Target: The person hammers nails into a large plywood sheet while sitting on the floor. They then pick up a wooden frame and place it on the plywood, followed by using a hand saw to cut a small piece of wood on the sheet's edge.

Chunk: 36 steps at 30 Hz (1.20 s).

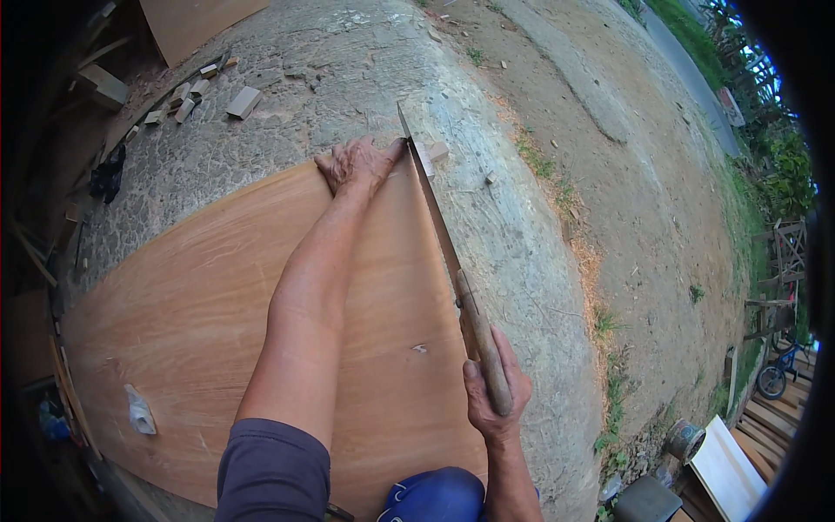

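A large reddish-brown plywood sheet (191, 296) lies in front of me. My left hand (358, 165) is at its far edge, fingers curled over the edge and thumb stretched toward the saw blade. A hand saw (437, 213) runs along the sheet's right edge, its narrow tip pointing away from me past my left thumb. Wrapped around the saw's wooden handle (484, 344) is my right hand (500, 396), low on the right side. The saw teeth are too fine to make out, and part of my left fingers is hidden beyond the edge.
Small wood offcuts (245, 102) are scattered on the rough concrete at the far left. A wood block (437, 151) sits by the blade tip. Crumpled white plastic (140, 411) rests on the sheet. Shavings (591, 278) line the concrete's right edge; a bucket (684, 440) stands lower right.
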Each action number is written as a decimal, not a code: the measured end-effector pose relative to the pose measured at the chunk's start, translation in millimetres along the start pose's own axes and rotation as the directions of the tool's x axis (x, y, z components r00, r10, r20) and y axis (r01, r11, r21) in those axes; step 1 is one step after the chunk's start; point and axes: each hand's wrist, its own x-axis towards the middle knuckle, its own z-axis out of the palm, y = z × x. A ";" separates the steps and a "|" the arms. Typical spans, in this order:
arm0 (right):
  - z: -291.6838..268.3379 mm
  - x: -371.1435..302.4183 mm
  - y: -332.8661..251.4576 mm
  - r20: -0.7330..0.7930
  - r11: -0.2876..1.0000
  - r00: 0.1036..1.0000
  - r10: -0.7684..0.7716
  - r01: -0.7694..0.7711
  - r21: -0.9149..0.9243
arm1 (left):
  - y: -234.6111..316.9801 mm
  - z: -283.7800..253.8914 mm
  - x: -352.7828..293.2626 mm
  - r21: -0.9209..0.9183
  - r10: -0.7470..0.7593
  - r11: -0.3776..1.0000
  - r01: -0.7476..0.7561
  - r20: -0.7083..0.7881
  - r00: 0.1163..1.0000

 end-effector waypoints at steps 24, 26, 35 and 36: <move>10.7 58.0 -20.5 0.022 0.999 0.999 0.026 -0.027 0.046 | -3.3 7.6 1.7 0.058 0.072 0.996 -0.067 -0.096 0.993; 42.9 112.5 -17.4 0.065 0.986 0.991 0.115 -0.122 0.116 | -0.1 4.8 -1.9 0.014 0.048 0.999 -0.047 -0.075 0.996; -53.1 -30.0 -46.5 0.126 0.977 0.973 0.195 -0.204 0.056 | -3.9 4.4 2.0 -0.006 0.058 0.998 -0.058 -0.093 0.994; -42.4 -18.1 -42.8 0.094 0.987 0.985 0.146 -0.151 0.045 | -1.4 7.7 -2.6 -0.002 0.061 0.998 -0.062 -0.081 0.995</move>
